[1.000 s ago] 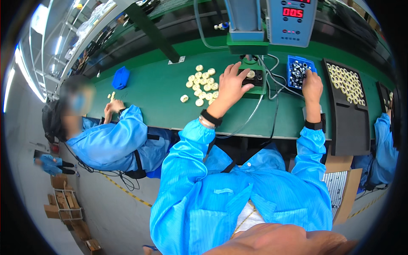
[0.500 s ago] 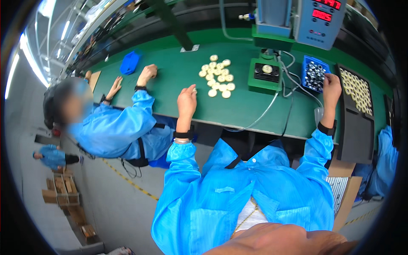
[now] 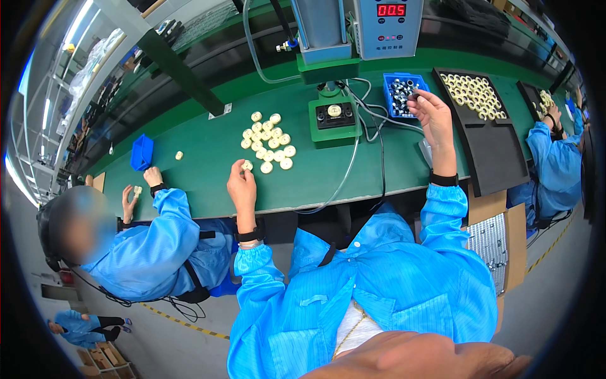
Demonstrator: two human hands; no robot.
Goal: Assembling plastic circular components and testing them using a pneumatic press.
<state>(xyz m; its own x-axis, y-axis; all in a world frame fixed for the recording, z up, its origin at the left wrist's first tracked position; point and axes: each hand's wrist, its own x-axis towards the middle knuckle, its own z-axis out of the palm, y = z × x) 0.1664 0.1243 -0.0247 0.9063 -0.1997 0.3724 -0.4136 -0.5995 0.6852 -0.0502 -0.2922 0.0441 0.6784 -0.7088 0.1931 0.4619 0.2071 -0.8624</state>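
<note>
My left hand (image 3: 242,183) rests on the green bench (image 3: 189,183) and pinches a cream round part (image 3: 247,165) at the near edge of a pile of cream round parts (image 3: 268,143). My right hand (image 3: 431,112) is raised beside a small blue bin of dark metal pieces (image 3: 402,92) and holds one small dark piece (image 3: 415,96) between its fingertips. A green press fixture (image 3: 333,117) with one round part seated in it stands between my hands.
A black tray of cream rings (image 3: 475,95) lies right of the blue bin. A machine with a red digital display (image 3: 386,25) stands behind. A person in blue (image 3: 151,246) works at my left near a blue bin (image 3: 142,151); another person (image 3: 555,158) at far right.
My left hand moved from the bench edge up to the pile and took a cream part. My right hand lifted out of the blue bin holding a dark piece.
</note>
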